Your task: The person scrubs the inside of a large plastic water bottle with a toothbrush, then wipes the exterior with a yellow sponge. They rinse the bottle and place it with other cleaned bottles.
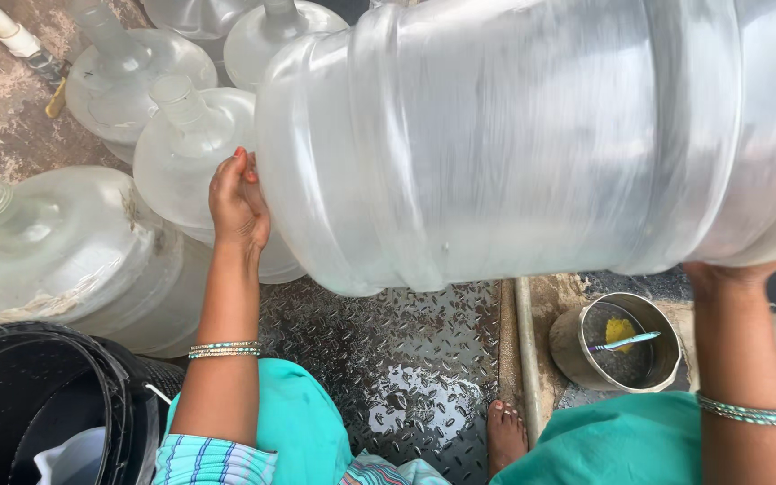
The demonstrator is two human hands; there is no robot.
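I see the left hand [238, 202] flat against the domed shoulder end of a big clear water jug [532, 135], fingers spread and pointing up, palm pressed on the plastic. Right hand [740, 269] sits under the jug's other end, cupping it from below; only the heel and wrist show, so I cannot tell how its fingers lie. The jug is held sideways off the ground between the two hands, ribbed body blurred, filling the upper right of the view. Beaded bangles on both wrists, teal sleeve and cloth below the jug.

Relative to the held jug: directly below it, wet diamond-plate metal flooring [388, 359], with a bare foot [507, 436] on it near a raised metal edge. Below its right end, a round steel pot [626, 341] on the ground, dark inside with a yellow lump and a light blue toothbrush [626, 341] lying across it. Left of the jug, just behind the left hand, an upright empty jug [181, 144] of the same kind, neck up. More upright jugs further left and above it, one big one [65, 251] with a ribbed neck low left. Below that one, a black tub [38, 395], white cloth inside. White pipe [6, 27] far upper left on the concrete.
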